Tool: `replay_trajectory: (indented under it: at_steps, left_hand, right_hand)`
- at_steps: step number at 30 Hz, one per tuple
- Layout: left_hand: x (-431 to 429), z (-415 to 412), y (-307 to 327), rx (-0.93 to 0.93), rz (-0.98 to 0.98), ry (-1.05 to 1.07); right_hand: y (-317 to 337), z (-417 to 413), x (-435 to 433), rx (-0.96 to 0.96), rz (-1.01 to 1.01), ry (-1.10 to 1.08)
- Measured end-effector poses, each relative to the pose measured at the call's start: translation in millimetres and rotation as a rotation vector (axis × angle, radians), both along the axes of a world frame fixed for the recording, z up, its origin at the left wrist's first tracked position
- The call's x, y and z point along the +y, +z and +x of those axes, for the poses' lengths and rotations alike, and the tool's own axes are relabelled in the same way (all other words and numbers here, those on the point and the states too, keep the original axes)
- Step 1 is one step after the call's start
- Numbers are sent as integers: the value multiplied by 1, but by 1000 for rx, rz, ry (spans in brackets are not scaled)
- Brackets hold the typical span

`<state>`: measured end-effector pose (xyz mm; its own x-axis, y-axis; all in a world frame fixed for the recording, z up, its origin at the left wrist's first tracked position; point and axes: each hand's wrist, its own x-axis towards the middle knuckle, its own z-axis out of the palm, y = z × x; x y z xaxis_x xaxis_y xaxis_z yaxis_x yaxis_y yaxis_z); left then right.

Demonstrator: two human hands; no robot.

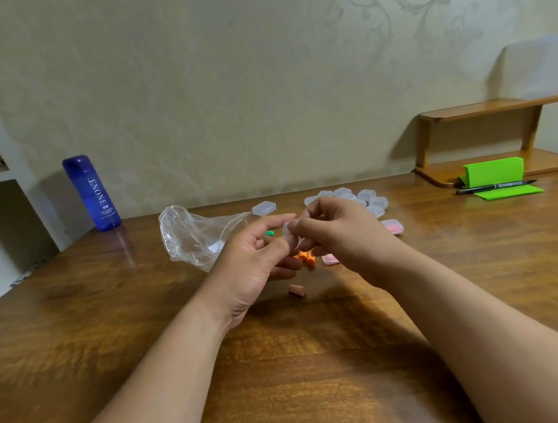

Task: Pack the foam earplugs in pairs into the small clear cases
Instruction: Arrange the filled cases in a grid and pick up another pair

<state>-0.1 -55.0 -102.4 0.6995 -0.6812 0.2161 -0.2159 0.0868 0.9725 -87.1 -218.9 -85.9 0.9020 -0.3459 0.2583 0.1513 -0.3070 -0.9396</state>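
My left hand (252,265) and my right hand (338,236) meet above the table's middle, both pinching one small clear case (289,235) between fingertips. Whether the case is open I cannot tell. Under the hands lie orange earplugs (307,260), and one pink earplug (296,290) rests nearer to me. A green earplug (269,233) peeks out behind my left fingers. Two cases holding pink earplugs (393,227) (330,258) sit to the right. Several empty clear cases (369,198) cluster behind my right hand, and one more case (264,208) stands apart.
A crumpled clear plastic bag (194,237) lies left of the hands. A blue bottle (92,193) stands at the back left of the wooden table (109,315). At the back right are a green sticky-note pad (494,173), a black marker (495,186) and a low wooden shelf (500,107).
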Motion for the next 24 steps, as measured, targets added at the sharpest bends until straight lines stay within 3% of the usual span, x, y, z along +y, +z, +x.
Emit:
replay_trajectory:
  at_steps: [13, 18, 24]
  left_hand:
    - [-1, -1, 0, 1, 24, 53]
    - [-2, -3, 2, 18, -20, 106]
    - [-2, -2, 4, 99, -67, 92]
  right_hand:
    - [-1, -1, 9, -18, -148, -71]
    - [-1, -2, 9, -30, -121, -90]
    - [-5, 3, 9, -72, -230, -265]
